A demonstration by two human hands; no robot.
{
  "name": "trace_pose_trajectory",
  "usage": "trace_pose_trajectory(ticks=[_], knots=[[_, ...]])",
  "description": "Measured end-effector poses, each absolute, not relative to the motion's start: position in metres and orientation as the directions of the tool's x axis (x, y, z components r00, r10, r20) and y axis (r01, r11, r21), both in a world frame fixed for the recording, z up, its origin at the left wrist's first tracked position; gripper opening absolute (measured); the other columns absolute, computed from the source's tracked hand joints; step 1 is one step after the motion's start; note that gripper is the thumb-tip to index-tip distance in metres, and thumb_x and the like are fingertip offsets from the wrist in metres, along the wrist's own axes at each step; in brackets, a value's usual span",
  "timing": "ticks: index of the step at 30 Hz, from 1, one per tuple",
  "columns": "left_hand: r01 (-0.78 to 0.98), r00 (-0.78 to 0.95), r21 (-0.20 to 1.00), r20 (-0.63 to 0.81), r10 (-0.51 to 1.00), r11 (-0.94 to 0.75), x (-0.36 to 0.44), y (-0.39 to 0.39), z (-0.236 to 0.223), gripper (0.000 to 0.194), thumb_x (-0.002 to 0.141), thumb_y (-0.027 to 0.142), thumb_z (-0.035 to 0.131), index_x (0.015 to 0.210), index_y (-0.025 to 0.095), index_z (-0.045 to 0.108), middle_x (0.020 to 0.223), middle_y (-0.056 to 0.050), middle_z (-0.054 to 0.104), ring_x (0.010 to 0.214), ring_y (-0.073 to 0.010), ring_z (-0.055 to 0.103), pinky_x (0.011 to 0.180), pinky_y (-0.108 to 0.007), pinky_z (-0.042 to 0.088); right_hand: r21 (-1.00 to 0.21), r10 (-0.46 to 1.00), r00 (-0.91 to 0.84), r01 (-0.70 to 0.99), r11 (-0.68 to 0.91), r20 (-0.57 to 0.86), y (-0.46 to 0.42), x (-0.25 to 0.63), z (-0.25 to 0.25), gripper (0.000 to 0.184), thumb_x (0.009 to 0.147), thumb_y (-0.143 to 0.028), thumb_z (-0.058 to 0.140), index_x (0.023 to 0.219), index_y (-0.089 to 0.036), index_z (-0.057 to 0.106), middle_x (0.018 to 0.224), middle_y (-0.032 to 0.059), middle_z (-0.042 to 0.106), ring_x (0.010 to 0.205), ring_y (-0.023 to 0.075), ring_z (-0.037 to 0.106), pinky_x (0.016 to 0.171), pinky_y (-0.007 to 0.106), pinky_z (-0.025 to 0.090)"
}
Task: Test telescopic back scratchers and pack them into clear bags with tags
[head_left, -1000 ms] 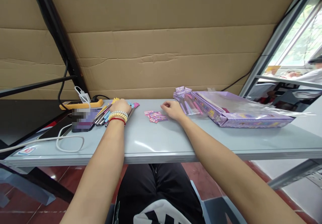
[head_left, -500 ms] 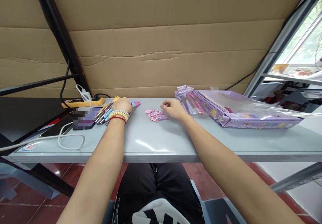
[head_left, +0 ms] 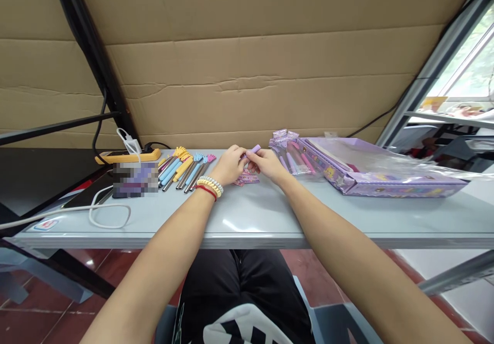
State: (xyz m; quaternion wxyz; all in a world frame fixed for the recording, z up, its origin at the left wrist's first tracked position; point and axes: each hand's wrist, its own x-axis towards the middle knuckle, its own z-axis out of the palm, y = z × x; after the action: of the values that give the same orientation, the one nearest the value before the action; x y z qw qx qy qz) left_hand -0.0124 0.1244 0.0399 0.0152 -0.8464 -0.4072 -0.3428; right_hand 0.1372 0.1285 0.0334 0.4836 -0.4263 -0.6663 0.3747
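Note:
In front of me both hands meet over the table, at a purple back scratcher (head_left: 255, 150) whose handle pokes up between them; its head is hidden by fingers. My left hand (head_left: 229, 164), with beaded bands at the wrist, is closed around its lower part. The fingers of my right hand (head_left: 266, 164) pinch it from the other side. Just beneath the hands lie small pink printed cards (head_left: 247, 178), partly covered. To the left of my left hand, several back scratchers (head_left: 187, 169) with yellow, blue and pink hand-shaped heads lie side by side.
A clear bag of purple and pink sticks (head_left: 291, 158) leans by a purple printed box (head_left: 386, 179) with loose plastic film on the right. At left are a phone (head_left: 127, 192), a white cable (head_left: 111, 226) and a yellow power strip (head_left: 150, 156). A cardboard wall (head_left: 247, 102) stands behind.
My left hand has moved right from the row of back scratchers, bringing the purple one to my right hand. The row it covered now shows. My right hand has barely shifted and now grips too.

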Motion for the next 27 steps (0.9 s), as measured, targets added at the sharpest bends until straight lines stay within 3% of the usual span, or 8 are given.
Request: trace_pose_trajectory(ticks=[8,16,20,22,27], knots=[[0.664,0.449,0.291,0.582,0.678,-0.689,-0.013,0.123,0.042,0.021,0.081,0.012,0.053,0.1,0.014,0.063,0.094,-0.007,0.064,0.089,-0.0172,0.058,0.082,-0.028,0.046,-0.922,0.932,-0.17,0.168,0.348,0.321,0.124,0.135,0.036,0.033,0.07,-0.043,0.069,0.063,-0.013,0.057,0.05,-0.0005,0.053,0.045,0.0076,0.046,0.044,0.021,0.036],[0.652,0.443,0.335,0.56,0.7,-0.68,-0.014,0.12,0.042,0.02,0.08,0.013,0.053,0.098,0.015,0.062,0.091,-0.006,0.067,0.08,-0.0154,0.06,0.078,-0.027,0.047,-0.918,0.924,-0.224,0.184,0.352,0.309,0.124,0.136,0.035,0.037,0.065,-0.047,0.07,0.065,-0.013,0.056,0.05,-0.0021,0.051,0.045,0.0072,0.044,0.044,0.022,0.034],[0.681,0.428,0.324,0.552,0.716,-0.657,-0.013,0.121,0.041,0.015,0.08,0.018,0.055,0.094,0.016,0.062,0.091,-0.006,0.069,0.08,-0.0163,0.062,0.076,-0.027,0.047,-0.924,0.937,-0.219,0.21,0.319,0.274,0.127,0.136,0.034,0.039,0.071,-0.052,0.065,0.066,-0.014,0.056,0.051,-0.0009,0.054,0.046,0.0083,0.047,0.044,0.022,0.034],[0.754,0.368,0.314,0.526,0.767,-0.577,-0.014,0.121,0.043,0.014,0.081,0.023,0.055,0.091,0.017,0.062,0.089,-0.007,0.069,0.082,-0.0191,0.063,0.075,-0.029,0.047,-0.916,0.942,-0.213,0.252,0.311,0.261,0.129,0.136,0.032,0.039,0.076,-0.052,0.06,0.067,-0.014,0.056,0.052,0.0003,0.056,0.046,0.0087,0.048,0.044,0.022,0.035],[0.945,0.051,0.283,0.367,0.929,-0.164,-0.025,0.122,0.049,0.023,0.08,0.026,0.053,0.096,0.017,0.067,0.096,-0.014,0.07,0.094,-0.0288,0.064,0.075,-0.036,0.048,-0.83,0.938,-0.219,0.441,0.342,0.27,0.129,0.139,0.027,0.033,0.079,-0.047,0.056,0.069,-0.016,0.055,0.056,0.0007,0.059,0.047,0.0098,0.05,0.047,0.022,0.036]])
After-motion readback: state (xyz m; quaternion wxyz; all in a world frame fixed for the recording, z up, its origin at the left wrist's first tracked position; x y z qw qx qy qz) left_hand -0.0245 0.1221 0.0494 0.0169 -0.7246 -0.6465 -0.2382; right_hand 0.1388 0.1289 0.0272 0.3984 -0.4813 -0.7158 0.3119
